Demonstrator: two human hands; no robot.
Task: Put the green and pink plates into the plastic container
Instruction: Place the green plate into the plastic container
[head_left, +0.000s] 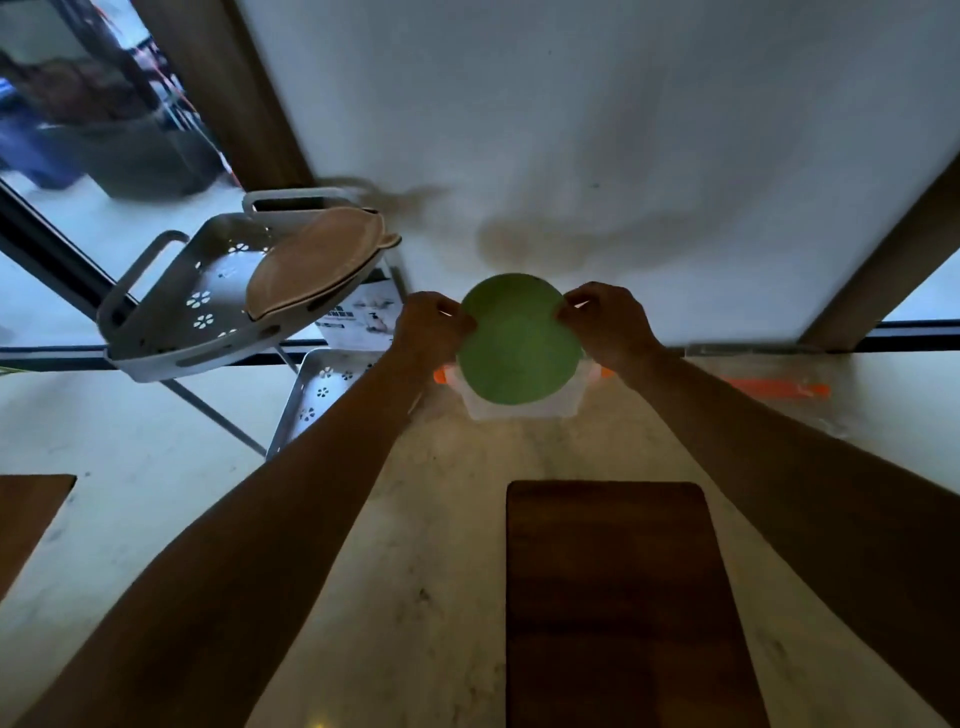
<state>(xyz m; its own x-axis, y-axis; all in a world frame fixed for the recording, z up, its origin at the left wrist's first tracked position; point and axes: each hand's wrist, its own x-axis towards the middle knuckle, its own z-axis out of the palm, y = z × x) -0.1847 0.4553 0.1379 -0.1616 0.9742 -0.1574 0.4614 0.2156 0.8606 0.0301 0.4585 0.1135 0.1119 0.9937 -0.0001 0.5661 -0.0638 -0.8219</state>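
A round green plate (519, 340) is held tilted over a clear plastic container (524, 410) with orange clips (441, 375) on its sides. My left hand (431, 325) grips the plate's left rim and my right hand (608, 322) grips its right rim. The plate hides most of the container's opening. A pinkish-brown plate (311, 262) leans in the upper tier of a grey dish rack (171, 312) to the left.
The rack's lower tray (317, 395) sits beside my left forearm. A clear lid with an orange strip (769, 387) lies on the counter to the right. A dark wooden board (618, 597) lies near me; another brown panel (26, 514) is at the left edge.
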